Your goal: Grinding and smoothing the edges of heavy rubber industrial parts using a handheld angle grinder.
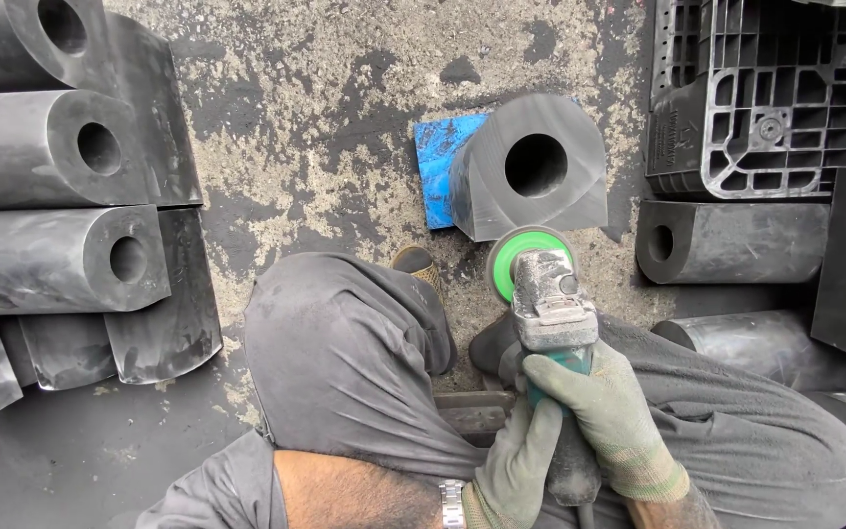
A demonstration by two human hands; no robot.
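Note:
I hold an angle grinder (547, 304) with a green disc guard (511, 257) in both gloved hands. My right hand (607, 411) wraps the grinder's body from the right. My left hand (519, 462) grips it from below, near the rear handle. The disc sits just in front of a black rubber block (501, 196) with a round hole through it, which rests partly on a blue board (438, 162). Whether the disc touches the block I cannot tell. My knees in grey trousers (345, 353) flank the tool.
More black hollow rubber blocks (46, 260) are stacked at the left, others lie at the right (736, 240). A black plastic pallet (766, 98) stands at top right. The ground is rough stained concrete (325, 88).

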